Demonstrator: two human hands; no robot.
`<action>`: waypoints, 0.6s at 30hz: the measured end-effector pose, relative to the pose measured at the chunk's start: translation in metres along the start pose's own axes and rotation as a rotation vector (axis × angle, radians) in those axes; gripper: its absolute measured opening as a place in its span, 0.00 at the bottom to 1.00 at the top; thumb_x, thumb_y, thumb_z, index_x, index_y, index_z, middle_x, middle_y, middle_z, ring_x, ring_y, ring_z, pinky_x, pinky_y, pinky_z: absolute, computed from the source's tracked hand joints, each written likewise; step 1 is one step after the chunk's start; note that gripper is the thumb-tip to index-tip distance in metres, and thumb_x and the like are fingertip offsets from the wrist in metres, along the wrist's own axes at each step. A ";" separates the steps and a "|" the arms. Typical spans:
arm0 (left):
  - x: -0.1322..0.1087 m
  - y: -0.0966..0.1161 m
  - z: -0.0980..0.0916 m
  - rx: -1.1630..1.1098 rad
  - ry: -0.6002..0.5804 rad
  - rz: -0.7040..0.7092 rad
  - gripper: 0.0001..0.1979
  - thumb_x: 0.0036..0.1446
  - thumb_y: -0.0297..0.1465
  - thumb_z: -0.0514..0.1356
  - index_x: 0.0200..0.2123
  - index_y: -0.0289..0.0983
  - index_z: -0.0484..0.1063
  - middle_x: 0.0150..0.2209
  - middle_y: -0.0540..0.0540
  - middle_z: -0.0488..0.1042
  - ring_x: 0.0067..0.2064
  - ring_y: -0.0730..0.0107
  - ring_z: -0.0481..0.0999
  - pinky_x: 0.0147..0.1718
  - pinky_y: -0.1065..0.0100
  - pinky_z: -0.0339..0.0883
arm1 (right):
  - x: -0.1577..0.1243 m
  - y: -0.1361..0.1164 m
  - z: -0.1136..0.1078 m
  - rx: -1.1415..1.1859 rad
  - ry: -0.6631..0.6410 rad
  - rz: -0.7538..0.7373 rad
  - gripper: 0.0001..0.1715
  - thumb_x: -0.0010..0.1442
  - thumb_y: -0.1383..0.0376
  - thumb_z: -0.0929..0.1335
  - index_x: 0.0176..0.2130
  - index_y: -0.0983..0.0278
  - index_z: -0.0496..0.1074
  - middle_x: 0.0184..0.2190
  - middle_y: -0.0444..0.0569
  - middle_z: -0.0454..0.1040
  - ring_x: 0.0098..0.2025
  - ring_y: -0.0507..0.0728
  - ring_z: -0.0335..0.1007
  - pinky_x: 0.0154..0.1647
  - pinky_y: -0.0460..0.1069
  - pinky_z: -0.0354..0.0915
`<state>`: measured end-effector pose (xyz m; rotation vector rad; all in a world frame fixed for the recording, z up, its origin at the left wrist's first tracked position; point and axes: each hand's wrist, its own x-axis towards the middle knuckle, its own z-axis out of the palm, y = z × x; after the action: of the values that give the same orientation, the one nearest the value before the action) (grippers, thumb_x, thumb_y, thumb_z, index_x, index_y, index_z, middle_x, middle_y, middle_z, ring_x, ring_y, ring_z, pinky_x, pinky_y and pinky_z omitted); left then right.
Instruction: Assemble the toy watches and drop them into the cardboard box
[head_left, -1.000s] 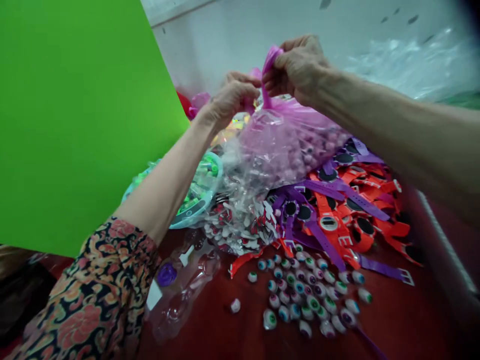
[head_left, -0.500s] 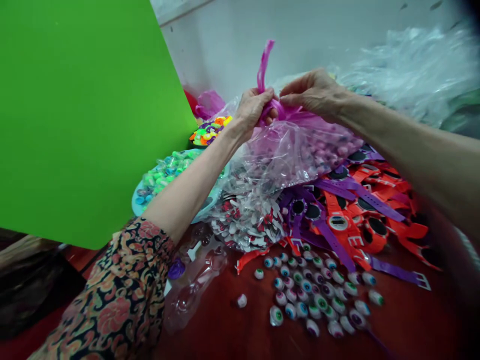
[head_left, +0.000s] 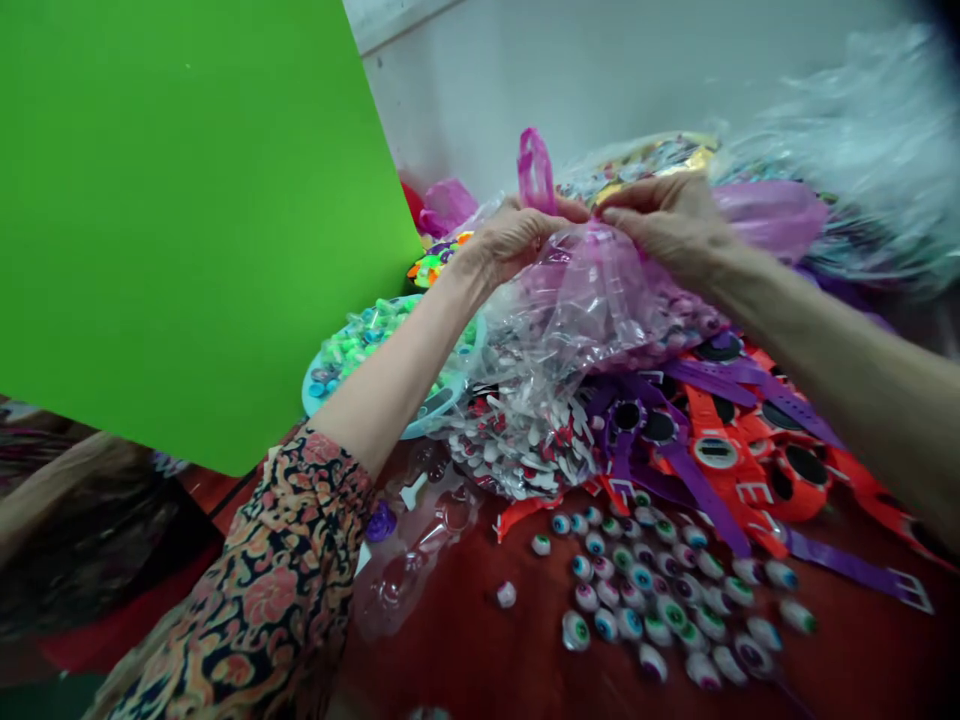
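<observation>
A clear plastic bag [head_left: 592, 305] full of small pink pieces lies on a heap of toy parts. A pink plastic tie [head_left: 534, 170] sticks up from its gathered neck. My left hand [head_left: 514, 240] is closed around the neck from the left. My right hand [head_left: 667, 225] pinches the same neck from the right, fingertips almost touching the left hand.
Orange and purple watch straps [head_left: 720, 440] are piled under and right of the bag. Several small round watch faces [head_left: 652, 590] lie on the red table. A light blue bowl [head_left: 442, 400] of green pieces, a clear bottle [head_left: 412, 560] and crumpled plastic [head_left: 862, 150] are nearby.
Both hands have come down and closer together at the bag's neck. The pink tie, held up by the right hand a second ago, now stands free above the hands.
</observation>
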<state>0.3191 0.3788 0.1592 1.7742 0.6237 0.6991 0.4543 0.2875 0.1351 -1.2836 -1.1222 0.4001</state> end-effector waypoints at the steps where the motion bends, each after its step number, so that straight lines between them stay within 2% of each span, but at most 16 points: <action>1: 0.001 -0.002 0.000 0.080 -0.030 0.067 0.09 0.50 0.18 0.60 0.25 0.38 0.73 0.26 0.49 0.76 0.33 0.68 0.72 0.39 0.63 0.67 | -0.002 0.008 0.003 0.012 -0.042 -0.009 0.09 0.51 0.78 0.68 0.28 0.67 0.75 0.23 0.45 0.74 0.23 0.47 0.62 0.23 0.44 0.59; 3: 0.004 -0.008 0.002 0.250 -0.049 0.206 0.09 0.50 0.21 0.60 0.22 0.40 0.71 0.26 0.48 0.76 0.38 0.62 0.72 0.39 0.62 0.66 | -0.006 0.019 0.008 0.037 -0.123 0.011 0.10 0.51 0.77 0.67 0.29 0.65 0.76 0.24 0.44 0.74 0.24 0.48 0.62 0.25 0.44 0.60; 4: 0.007 -0.010 0.004 0.338 -0.022 0.259 0.10 0.50 0.23 0.61 0.20 0.41 0.69 0.27 0.48 0.76 0.42 0.58 0.71 0.40 0.62 0.65 | -0.007 0.023 0.010 0.042 -0.137 0.017 0.10 0.51 0.76 0.68 0.28 0.64 0.76 0.25 0.43 0.75 0.25 0.49 0.63 0.26 0.44 0.61; 8: 0.023 -0.017 0.017 0.571 0.096 0.356 0.09 0.50 0.26 0.60 0.21 0.44 0.66 0.40 0.44 0.75 0.55 0.49 0.63 0.44 0.59 0.61 | 0.000 0.028 0.013 0.064 -0.117 0.022 0.07 0.50 0.72 0.69 0.24 0.60 0.74 0.28 0.43 0.76 0.32 0.52 0.68 0.35 0.47 0.65; 10: 0.030 -0.019 0.025 0.576 0.130 0.372 0.07 0.52 0.27 0.57 0.26 0.47 0.68 0.44 0.44 0.73 0.58 0.48 0.60 0.44 0.57 0.60 | 0.005 0.028 0.011 0.087 -0.115 0.024 0.05 0.51 0.67 0.69 0.25 0.56 0.74 0.31 0.43 0.78 0.36 0.54 0.70 0.39 0.48 0.66; 12: 0.033 -0.021 0.031 0.535 0.144 0.374 0.07 0.53 0.30 0.54 0.31 0.50 0.68 0.44 0.46 0.73 0.59 0.48 0.58 0.46 0.55 0.59 | 0.007 0.028 0.008 0.142 -0.181 0.025 0.01 0.49 0.61 0.71 0.27 0.52 0.74 0.34 0.42 0.78 0.39 0.56 0.70 0.41 0.48 0.67; 13: 0.033 -0.021 0.033 0.526 0.150 0.370 0.08 0.54 0.31 0.52 0.34 0.52 0.68 0.44 0.47 0.73 0.60 0.48 0.56 0.47 0.54 0.58 | 0.008 0.028 0.005 0.173 -0.226 0.025 0.03 0.46 0.58 0.72 0.27 0.51 0.74 0.35 0.41 0.79 0.40 0.56 0.71 0.41 0.48 0.67; 15: 0.030 -0.020 0.033 0.552 0.151 0.359 0.11 0.55 0.34 0.51 0.39 0.54 0.68 0.45 0.47 0.72 0.59 0.46 0.56 0.48 0.53 0.55 | 0.007 0.028 0.001 0.230 -0.298 0.026 0.09 0.43 0.57 0.74 0.28 0.54 0.75 0.34 0.42 0.79 0.39 0.56 0.71 0.42 0.49 0.67; 18: 0.023 -0.016 0.029 0.630 0.108 0.400 0.12 0.54 0.36 0.51 0.40 0.55 0.70 0.44 0.46 0.73 0.58 0.45 0.57 0.47 0.53 0.55 | 0.004 0.031 -0.004 0.281 -0.307 0.001 0.12 0.45 0.60 0.73 0.33 0.59 0.76 0.34 0.43 0.79 0.36 0.52 0.72 0.46 0.48 0.66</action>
<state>0.3541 0.3808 0.1401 2.5007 0.6066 0.9419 0.4699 0.2979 0.1097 -0.9959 -1.2694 0.7480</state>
